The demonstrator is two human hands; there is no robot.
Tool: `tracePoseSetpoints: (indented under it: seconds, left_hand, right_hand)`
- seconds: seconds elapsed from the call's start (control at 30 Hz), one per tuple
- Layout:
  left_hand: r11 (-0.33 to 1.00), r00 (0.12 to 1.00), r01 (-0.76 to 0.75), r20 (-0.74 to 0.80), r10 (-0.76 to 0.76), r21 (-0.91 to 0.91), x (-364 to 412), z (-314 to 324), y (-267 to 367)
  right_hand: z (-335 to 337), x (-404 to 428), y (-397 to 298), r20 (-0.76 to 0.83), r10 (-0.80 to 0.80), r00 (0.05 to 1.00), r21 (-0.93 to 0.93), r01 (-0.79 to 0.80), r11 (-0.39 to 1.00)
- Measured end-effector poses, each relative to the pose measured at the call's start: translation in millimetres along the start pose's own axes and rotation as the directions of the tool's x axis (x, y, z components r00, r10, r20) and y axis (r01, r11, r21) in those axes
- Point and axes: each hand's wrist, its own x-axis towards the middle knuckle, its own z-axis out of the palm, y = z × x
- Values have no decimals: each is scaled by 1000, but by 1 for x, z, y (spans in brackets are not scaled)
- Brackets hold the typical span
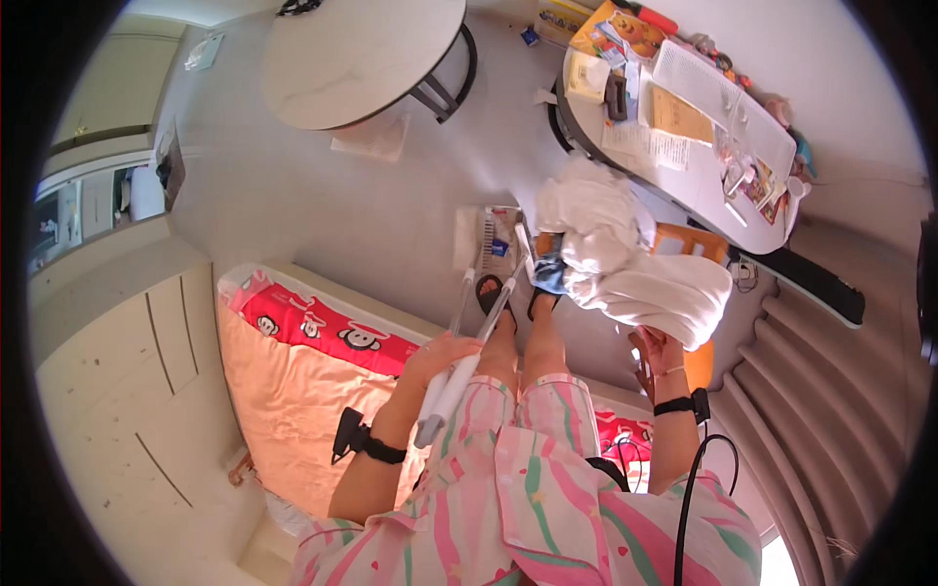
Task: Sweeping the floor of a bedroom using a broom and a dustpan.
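Two white-handled poles run through my left hand (443, 357), which is closed around them near their grey-tipped ends. One is the handle (506, 293) of a broom or dustpan. At floor level the poles reach a dustpan (489, 238) with a comb-toothed edge, holding a blue wrapper (500, 247) and other litter. My right hand (663, 353) has its fingers curled at the lower edge of a bunched white cloth (659, 289). Its fingertips are partly hidden, so whether they grip cloth or something beneath is unclear. The cloth lies over an orange chair (692, 245), beside blue denim fabric (549, 272).
A white table (740, 209) at the right carries papers, a white basket (722, 95) and small items. Another round table (359, 58) stands at the back. Behind me is a bed (308, 395) with orange sheets. Curtains (806, 410) hang at the right.
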Motion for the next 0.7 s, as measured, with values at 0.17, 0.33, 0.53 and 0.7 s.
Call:
tracePoseSetpoints:
  seconds: [0.17,0.33,0.53,0.7]
  left_hand:
    - [981,988,-144,73,135,131,8,3,4]
    - [949,983,-182,58,173,256,8,8,5]
    - [949,975,-215,-2,222,228,10,21,11]
    - [936,985,-172,27,172,308,8,23,14]
  right_hand:
    - [-81,-26,1,-287,4,958,144,39,989]
    - [-128,-17,35,-313,-42,949,435,183,882]
    - [-167,25,91,-367,-12,930,600,247,761]
    - [-162,24,101,-544,188,818,583,207,785]
